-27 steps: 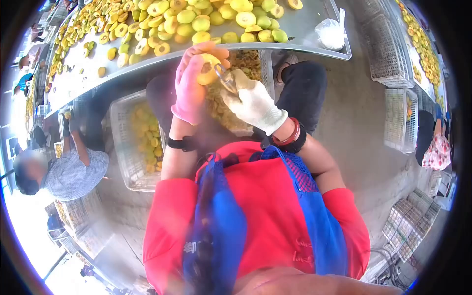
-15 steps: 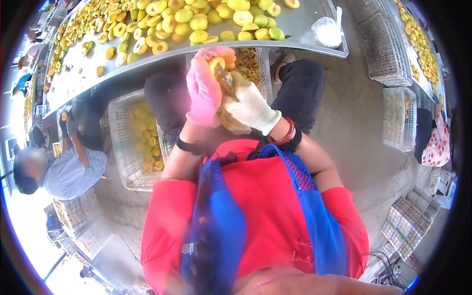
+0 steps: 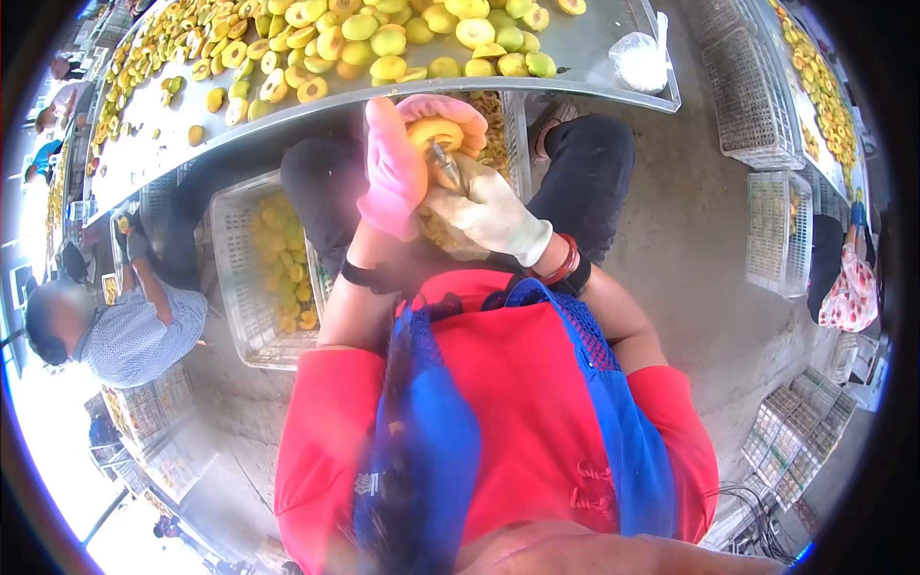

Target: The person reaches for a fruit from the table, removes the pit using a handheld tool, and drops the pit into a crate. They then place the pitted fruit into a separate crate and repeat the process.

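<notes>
In a pink glove, my left hand (image 3: 391, 177) cups a yellow peach half (image 3: 435, 134), its cut side facing me. My right hand (image 3: 491, 213), in a white glove, closes around a small metal pitting tool (image 3: 443, 165). The tool's tip reaches the cut face of the fruit; fingers hide its handle. Both hands are together just in front of the metal table's edge. Below them is a crate of yellow fruit scraps (image 3: 493, 134), partly covered by the hands.
A metal table (image 3: 585, 57) carries many peach halves (image 3: 359, 27) and a tied white plastic bag (image 3: 639, 62). By my left leg stands a white crate (image 3: 240, 331) with yellow fruit (image 3: 280, 254). Stacked crates (image 3: 752, 105) stand at right; co-workers sit on both sides.
My left fingers have opened out around the peach half, and its cut face has turned more toward me. The tool has shifted slightly against it.
</notes>
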A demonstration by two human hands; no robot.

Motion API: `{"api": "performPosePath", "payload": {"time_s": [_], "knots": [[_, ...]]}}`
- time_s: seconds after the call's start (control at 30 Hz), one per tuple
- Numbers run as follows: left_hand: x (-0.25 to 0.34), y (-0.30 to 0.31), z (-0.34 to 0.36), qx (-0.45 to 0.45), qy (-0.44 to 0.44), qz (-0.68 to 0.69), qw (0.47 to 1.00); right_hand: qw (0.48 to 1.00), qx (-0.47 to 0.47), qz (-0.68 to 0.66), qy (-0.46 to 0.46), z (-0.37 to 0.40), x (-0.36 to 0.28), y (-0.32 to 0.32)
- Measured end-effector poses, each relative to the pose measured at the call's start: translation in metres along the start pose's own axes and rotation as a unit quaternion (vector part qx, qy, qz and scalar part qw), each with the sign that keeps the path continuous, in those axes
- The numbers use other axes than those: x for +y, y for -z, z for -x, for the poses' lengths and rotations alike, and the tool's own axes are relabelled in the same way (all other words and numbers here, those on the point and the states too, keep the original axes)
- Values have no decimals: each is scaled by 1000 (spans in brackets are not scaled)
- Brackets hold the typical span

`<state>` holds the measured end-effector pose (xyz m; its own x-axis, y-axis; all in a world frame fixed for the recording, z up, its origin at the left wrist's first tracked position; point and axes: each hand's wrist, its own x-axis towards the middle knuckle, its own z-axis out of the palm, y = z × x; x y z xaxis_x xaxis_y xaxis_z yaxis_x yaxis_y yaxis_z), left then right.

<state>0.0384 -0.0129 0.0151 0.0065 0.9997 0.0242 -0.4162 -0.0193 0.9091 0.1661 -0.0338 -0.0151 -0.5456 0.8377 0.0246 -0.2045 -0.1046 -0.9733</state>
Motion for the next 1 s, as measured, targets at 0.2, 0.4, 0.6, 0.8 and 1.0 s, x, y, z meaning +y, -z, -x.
{"api": "performPosePath", "payload": {"time_s": [0.2, 0.4, 0.6, 0.8, 1.0], "knots": [[1, 14, -1, -46, 23, -20, 998, 947, -135, -207, -207, 5, -16, 15], [9, 26, -3, 19, 2, -43, 999, 950, -166, -144, -221, 5, -4, 14], [41, 164, 27, 377, -212, -361, 826, 972, -108, 79, -193, 10, -9, 22], [54, 218, 3, 376, 41, -680, 628, 955, -49, 227, -185, 6, 45, 31], [27, 207, -111, 197, 297, -764, 537, 956, -37, 237, -168, 1, 29, 26]]}}
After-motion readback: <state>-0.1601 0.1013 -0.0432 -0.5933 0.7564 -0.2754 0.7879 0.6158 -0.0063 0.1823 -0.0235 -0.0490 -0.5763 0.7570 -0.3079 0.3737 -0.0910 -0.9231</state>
